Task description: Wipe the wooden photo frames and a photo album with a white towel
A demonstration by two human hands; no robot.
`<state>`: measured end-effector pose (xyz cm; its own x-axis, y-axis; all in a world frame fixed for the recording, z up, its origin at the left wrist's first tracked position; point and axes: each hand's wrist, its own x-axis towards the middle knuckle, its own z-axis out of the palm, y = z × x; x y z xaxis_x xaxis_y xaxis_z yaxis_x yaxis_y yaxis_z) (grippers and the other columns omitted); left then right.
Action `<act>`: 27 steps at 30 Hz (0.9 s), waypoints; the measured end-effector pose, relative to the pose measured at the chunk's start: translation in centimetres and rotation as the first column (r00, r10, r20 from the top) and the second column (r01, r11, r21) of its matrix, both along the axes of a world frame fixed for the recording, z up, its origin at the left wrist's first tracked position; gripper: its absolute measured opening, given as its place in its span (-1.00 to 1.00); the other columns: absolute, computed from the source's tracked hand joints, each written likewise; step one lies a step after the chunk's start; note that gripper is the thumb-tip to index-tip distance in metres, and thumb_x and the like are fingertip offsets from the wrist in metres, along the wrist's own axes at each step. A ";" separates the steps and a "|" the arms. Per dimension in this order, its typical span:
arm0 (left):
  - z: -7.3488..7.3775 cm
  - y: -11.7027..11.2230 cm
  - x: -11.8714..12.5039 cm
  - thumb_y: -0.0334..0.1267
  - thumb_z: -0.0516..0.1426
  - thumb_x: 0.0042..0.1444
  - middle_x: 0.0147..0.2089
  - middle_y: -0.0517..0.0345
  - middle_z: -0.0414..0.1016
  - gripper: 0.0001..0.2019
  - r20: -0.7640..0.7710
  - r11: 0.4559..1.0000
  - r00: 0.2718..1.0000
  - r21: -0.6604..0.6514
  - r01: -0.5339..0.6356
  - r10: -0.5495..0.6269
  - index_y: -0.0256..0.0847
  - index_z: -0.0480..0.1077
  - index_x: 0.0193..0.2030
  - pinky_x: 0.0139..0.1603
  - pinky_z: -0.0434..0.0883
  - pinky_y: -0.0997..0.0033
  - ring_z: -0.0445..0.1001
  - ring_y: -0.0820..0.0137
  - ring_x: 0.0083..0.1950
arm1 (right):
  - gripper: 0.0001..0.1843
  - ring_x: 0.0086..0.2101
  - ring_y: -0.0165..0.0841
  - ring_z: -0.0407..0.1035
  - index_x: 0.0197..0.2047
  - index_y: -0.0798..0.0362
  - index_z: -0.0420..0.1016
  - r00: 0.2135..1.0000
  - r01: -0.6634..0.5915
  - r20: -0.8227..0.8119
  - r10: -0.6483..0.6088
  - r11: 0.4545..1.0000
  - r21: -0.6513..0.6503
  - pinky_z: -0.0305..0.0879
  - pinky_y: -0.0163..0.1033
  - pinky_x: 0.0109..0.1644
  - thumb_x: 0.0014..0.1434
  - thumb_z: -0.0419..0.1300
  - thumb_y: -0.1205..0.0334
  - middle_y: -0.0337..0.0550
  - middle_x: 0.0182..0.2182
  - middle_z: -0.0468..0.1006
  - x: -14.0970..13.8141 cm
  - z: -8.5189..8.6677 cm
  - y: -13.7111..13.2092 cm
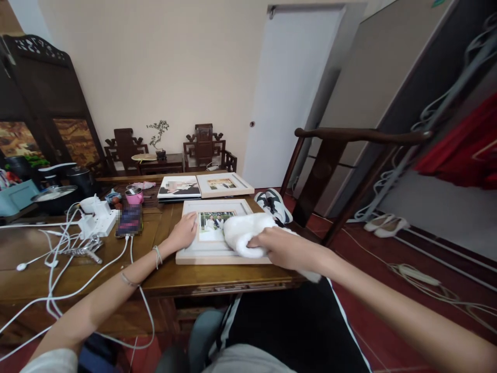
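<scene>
A white picture frame [227,258] with a photo behind its pane lies flat at the table's near edge. My left hand [184,231] is closed over the frame's left side, fingers curled on the rim. In my right hand [276,247] is a bunched, fluffy white cloth [243,231], gripped and pressed against the right part of the frame. The cloth covers part of the photo and of the frame's right side; a loose end hangs below my wrist.
Behind lie a second framed photo [243,181] and a photo panel [179,187]. On the left are a power strip [97,220], tangled white cables, a phone [129,220], a pink cup [134,195] and a pot [55,199]. A wooden chair [322,160] holding sneakers [273,204] stands right.
</scene>
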<state>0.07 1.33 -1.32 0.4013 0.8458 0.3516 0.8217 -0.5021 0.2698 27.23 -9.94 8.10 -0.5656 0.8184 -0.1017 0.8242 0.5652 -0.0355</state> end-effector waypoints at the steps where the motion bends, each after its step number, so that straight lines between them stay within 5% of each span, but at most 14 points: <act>1: 0.0 0.0 0.0 -0.29 -0.13 0.23 0.28 -0.20 0.24 -0.57 -0.007 1.000 1.000 -0.006 -0.002 0.002 -0.39 0.23 0.19 0.34 0.18 0.12 0.20 0.18 0.32 | -0.45 -0.16 -0.26 0.39 -0.05 0.05 0.53 1.000 -0.001 -0.027 0.000 1.000 -0.029 0.17 -0.34 -0.14 -0.08 0.02 0.59 -0.05 -0.20 0.56 0.6 0.5 -0.6; 4: 0.0 0.1 -0.1 -0.29 -0.13 0.24 0.29 -0.20 0.23 -0.57 -0.023 1.000 1.000 -0.009 0.000 0.000 -0.38 0.22 0.20 0.32 0.20 0.11 0.20 0.17 0.32 | -0.45 -0.19 -0.28 0.37 0.00 0.07 0.47 0.996 0.053 -0.074 -0.054 0.998 -0.018 0.18 -0.35 -0.18 -0.06 0.02 0.57 -0.04 -0.17 0.52 2.1 1.2 0.2; 10: -0.1 0.2 -0.3 -0.30 -0.12 0.23 0.26 -0.19 0.27 -0.58 0.000 0.999 1.000 0.027 0.031 -0.031 -0.35 0.22 0.19 0.32 0.20 0.09 0.23 0.18 0.30 | -0.39 -0.13 -0.20 0.36 0.08 0.14 0.40 0.995 0.103 -0.039 -0.095 0.920 0.378 0.13 -0.17 -0.07 0.00 -0.12 0.64 0.14 -0.04 0.45 1.5 0.3 8.3; 14: 0.0 0.0 -0.2 -0.30 -0.11 0.24 0.26 -0.19 0.27 -0.59 0.023 0.999 1.000 0.031 0.017 -0.018 -0.35 0.22 0.20 0.33 0.18 0.08 0.23 0.18 0.30 | -0.49 -0.08 -0.16 0.36 0.06 0.15 0.44 0.996 0.045 0.063 -0.069 0.942 0.332 0.04 -0.06 0.05 0.06 -0.04 0.57 0.13 -0.09 0.50 -0.8 -1.6 11.1; 18: 0.3 -0.3 0.0 -0.29 -0.14 0.25 0.29 -0.25 0.22 -0.56 -0.007 1.000 1.000 -0.012 -0.003 0.003 -0.44 0.19 0.21 0.35 0.15 0.13 0.18 0.17 0.33 | -0.53 -0.21 -0.14 0.42 -0.01 0.20 0.47 0.993 0.015 0.106 -0.043 0.968 0.249 0.12 -0.19 -0.19 0.03 0.00 0.56 0.17 -0.23 0.56 -1.7 -2.3 8.4; 24: 0.4 -0.4 0.2 -0.31 -0.13 0.24 0.28 -0.26 0.22 -0.57 -0.015 1.000 1.000 -0.015 0.000 0.000 -0.43 0.20 0.20 0.34 0.17 0.10 0.19 0.15 0.32 | -0.52 -0.27 -0.21 0.41 -0.12 0.11 0.52 0.991 -0.044 0.130 0.041 0.999 0.022 0.09 -0.27 -0.29 -0.03 -0.03 0.62 0.03 -0.33 0.56 -0.9 1.1 -0.6; 27: 0.4 -0.5 0.1 -0.30 -0.12 0.24 0.26 -0.23 0.26 -0.60 0.004 1.000 1.000 0.001 0.020 -0.020 -0.38 0.25 0.16 0.31 0.21 0.10 0.23 0.15 0.30 | -0.46 -0.23 -0.21 0.39 -0.06 0.09 0.50 0.995 -0.017 0.093 0.019 1.000 -0.023 0.11 -0.28 -0.25 -0.05 -0.03 0.62 0.01 -0.30 0.54 -1.2 1.7 -3.1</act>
<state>0.18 0.87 -0.93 0.4171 0.8370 0.3542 0.8104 -0.5190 0.2720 26.00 -13.04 9.81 -0.5677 0.8050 -0.1724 0.8140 0.5801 0.0284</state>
